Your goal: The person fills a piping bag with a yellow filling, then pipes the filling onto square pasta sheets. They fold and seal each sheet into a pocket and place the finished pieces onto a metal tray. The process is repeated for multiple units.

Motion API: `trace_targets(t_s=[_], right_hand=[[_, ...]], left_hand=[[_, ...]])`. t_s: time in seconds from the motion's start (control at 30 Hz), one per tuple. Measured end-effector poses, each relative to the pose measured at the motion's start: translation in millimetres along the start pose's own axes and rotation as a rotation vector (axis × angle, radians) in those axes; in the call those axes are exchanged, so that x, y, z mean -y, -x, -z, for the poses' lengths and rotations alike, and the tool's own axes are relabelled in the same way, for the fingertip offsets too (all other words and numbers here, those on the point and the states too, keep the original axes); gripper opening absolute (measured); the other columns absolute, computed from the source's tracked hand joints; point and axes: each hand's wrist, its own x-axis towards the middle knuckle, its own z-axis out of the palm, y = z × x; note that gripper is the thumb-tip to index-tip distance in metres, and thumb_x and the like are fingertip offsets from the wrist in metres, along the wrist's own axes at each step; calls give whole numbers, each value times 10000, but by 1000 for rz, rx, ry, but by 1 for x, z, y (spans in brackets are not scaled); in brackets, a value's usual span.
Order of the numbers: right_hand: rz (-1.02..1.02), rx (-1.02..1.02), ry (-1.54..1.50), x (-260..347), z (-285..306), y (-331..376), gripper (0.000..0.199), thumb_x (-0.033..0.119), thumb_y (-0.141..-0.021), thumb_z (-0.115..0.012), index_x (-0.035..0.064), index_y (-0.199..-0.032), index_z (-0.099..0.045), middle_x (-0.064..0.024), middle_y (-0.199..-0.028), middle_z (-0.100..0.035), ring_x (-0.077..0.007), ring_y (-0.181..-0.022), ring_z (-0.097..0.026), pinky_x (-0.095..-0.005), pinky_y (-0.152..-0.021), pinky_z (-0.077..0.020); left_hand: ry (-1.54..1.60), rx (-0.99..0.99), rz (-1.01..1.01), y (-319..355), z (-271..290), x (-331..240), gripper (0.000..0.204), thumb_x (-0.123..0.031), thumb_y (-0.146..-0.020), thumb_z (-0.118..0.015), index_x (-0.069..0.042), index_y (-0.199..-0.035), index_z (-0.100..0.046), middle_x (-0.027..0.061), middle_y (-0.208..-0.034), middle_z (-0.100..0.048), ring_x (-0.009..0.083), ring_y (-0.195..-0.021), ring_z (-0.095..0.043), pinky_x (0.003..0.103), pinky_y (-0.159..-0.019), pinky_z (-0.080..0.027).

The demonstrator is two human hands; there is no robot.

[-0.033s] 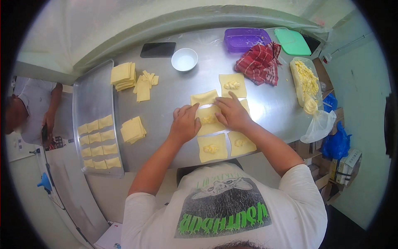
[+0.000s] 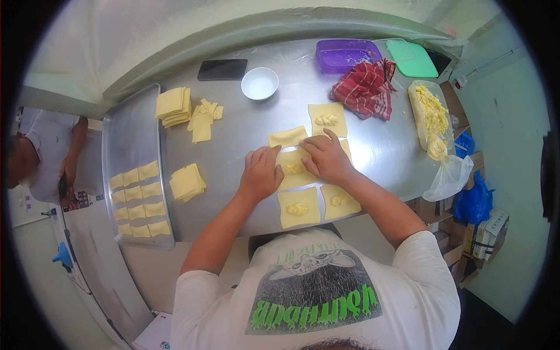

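My left hand rests its index fingertip at the near left corner of a folded dough pastry. At that pastry's near right corner is the index fingertip of my right hand. Both thumbs stand apart from the index fingers, over a dough square with pale filling just nearer to me; the other fingers are partly curled. A flat dough square with creamy filling lies beyond my right hand. Two more filled squares, a left one and a right one, lie nearest me. My right hand partly hides another dough sheet.
Left stands a metal tray with rows of folded pastries, beside dough stacks. Farther back are a phone, white bowl, purple container and red checked cloth. A filling tub and piping bag lie right.
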Motion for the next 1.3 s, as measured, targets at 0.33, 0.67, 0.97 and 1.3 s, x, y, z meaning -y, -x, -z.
trace_targets(t_s=[0.33,0.67,0.97,1.3], right_hand=[[2,274,175,20,-18,-22,626,494,-1000,-549,-46,-1306,-624,-160,-1209,-602,-296,-1234,-540,-551,-1237,-229],[51,169,-34,1,-7,-10,498,372,-990,-617,-28,-1285,-650,-194,-1256,-667,-301,-1208,-616,-559,-1215,-299],[-93,100,-42,-1,8,-10,603,407,-1014,-570,-36,-1421,-532,-212,-1427,-583,-309,-1395,-500,-627,-1233,-200],[-120,396,406,0,-3,-19,948,641,-1036,-356,-132,-1567,-215,-260,-1632,-314,-371,-1585,-139,-718,-1209,9]], left_hand=[[153,160,3,-9,-9,0,593,-99,-834,-671,4,-1398,-519,185,-1311,-619,353,-1190,-582,454,-1062,-424],[142,84,10,0,-6,8,547,-50,-837,-619,16,-1373,-533,201,-1271,-634,363,-1141,-603,462,-1054,-434],[154,15,89,7,-4,25,639,-76,-847,-615,46,-1452,-449,238,-1386,-570,376,-1296,-534,494,-1102,-399],[-77,331,192,-5,-5,16,831,-287,-944,-560,119,-1575,-203,271,-1648,-280,372,-1566,-214,648,-1204,-121]])
